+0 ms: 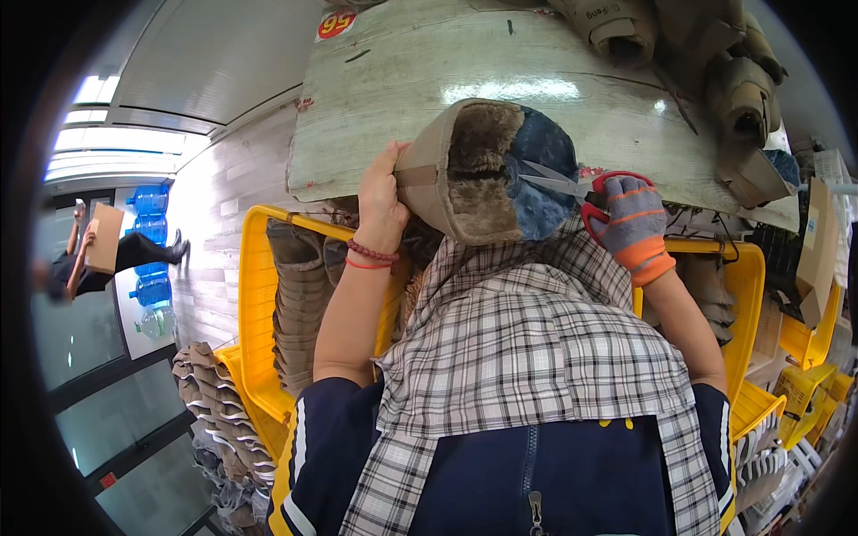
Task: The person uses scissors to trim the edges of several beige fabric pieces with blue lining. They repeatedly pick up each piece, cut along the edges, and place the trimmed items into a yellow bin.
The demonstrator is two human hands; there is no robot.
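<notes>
A tan boot upper (pixel 418 192) lies on its side over the table's near edge, its wide opening turned toward me. Inside shows a fluffy lining, brown (pixel 483 210) on the left and blue (pixel 543 147) on the right. My left hand (pixel 382 201) is closed on the upper's left side; the fingertips are partly hidden behind it. On the right, my right hand (pixel 633 223), in a grey and orange glove, grips red-handled scissors (pixel 592 216). Their blades are slightly apart and reach across the blue lining; I cannot tell whether they touch it.
More boot uppers (pixel 617 40) lie at the back right of the pale wooden worktable (pixel 384 116). Yellow crates (pixel 255 295) with stacked uppers (pixel 299 313) stand on both sides of me. Far left, a person holds a cardboard box (pixel 105 239) near blue water bottles (pixel 150 230).
</notes>
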